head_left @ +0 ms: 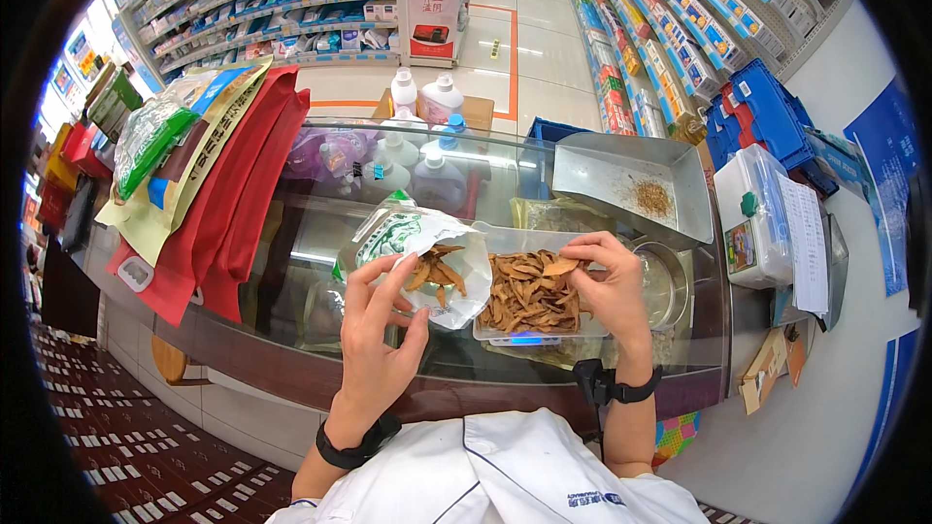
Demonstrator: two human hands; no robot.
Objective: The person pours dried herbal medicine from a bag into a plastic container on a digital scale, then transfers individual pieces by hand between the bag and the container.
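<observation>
My left hand (382,324) has its fingers at the near edge of a white and green plastic bag (466,291), whose mouth is spread wide. Brown dried slices (437,273) lie inside it. Just to the right, a clear plastic tray (510,236) is heaped with similar slices (528,298). The tray rests on a digital scale (524,340) with a lit blue display. Above the heap's right side, my right hand (611,287) pinches one broad dried slice (559,266) between thumb and fingers.
Underneath is a glass counter (306,255). Red bags (218,196) stand left; a metal scoop (619,175) holding brown granules and a round metal sieve (666,284) are right. Beyond them sit a lidded plastic box (753,211) and blue crates (761,116). Bottles (440,98) are behind the counter.
</observation>
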